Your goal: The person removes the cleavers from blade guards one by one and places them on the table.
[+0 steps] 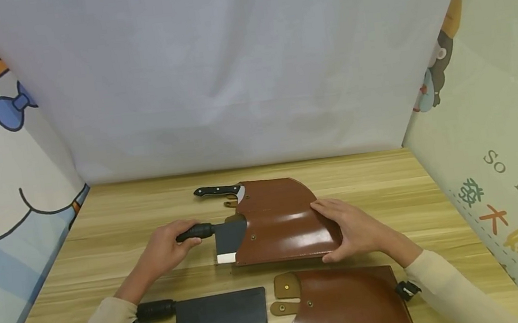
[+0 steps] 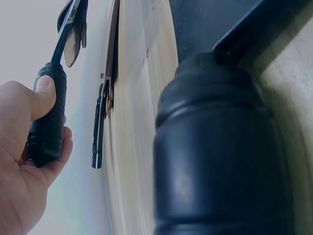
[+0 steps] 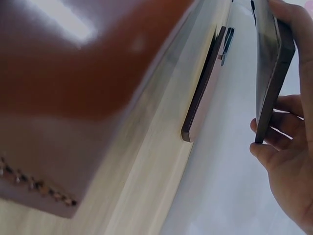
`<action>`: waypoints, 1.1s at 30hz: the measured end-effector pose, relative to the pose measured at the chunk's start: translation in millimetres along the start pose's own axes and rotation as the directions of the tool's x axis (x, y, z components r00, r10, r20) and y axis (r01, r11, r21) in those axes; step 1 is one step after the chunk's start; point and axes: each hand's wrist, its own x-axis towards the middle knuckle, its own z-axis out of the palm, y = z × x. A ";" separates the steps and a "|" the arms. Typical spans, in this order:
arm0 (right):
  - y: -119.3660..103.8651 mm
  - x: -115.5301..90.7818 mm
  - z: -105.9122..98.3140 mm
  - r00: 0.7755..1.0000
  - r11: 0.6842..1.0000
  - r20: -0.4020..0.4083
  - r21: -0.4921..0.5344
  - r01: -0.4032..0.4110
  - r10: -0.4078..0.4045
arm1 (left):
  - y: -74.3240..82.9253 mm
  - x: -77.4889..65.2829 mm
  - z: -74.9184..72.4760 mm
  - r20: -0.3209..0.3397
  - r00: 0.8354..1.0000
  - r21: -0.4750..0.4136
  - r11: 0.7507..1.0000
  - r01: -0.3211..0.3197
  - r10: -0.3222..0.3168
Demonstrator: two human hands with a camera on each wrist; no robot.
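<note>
My left hand (image 1: 169,248) grips the black ridged handle (image 1: 195,232) of a cleaver (image 1: 231,239) with a dark blade and bright edge. Most of that blade is hidden inside a brown leather sheath (image 1: 287,233); a strip near the handle shows. At the sheath's right end, my right hand (image 1: 356,227) holds it with thumb below and fingers on the upper corner. In the right wrist view the sheath (image 3: 270,78) is raised off the table, pinched at its edge. The left wrist view shows thumb and fingers round the handle (image 2: 48,117).
Behind lies a sheathed knife with a black riveted handle (image 1: 216,190), its brown sheath (image 1: 274,189) partly covered. In front, a bare cleaver (image 1: 220,317) lies near the left forearm. A flat brown sheath (image 1: 354,300) with unfastened straps lies by the right forearm. Cloth (image 1: 229,79) hangs behind the wooden table (image 1: 124,210).
</note>
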 end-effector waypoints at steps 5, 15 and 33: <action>1.9 -1.5 0.3 1.000 1.000 -0.004 -0.003 -0.008 0.008 | -1.1 -1.5 -2.0 0.004 1.000 -0.009 1.000 0.024 -0.024; 6.1 -5.6 -2.6 1.000 1.000 -0.018 0.002 -0.002 0.002 | -11.4 -6.0 -7.1 -0.008 1.000 -0.024 1.000 0.014 -0.014; 12.2 -21.2 -9.5 0.999 1.000 -0.041 0.029 -0.001 0.002 | -17.2 -12.3 -20.9 -0.002 1.000 -0.025 1.000 -0.010 0.010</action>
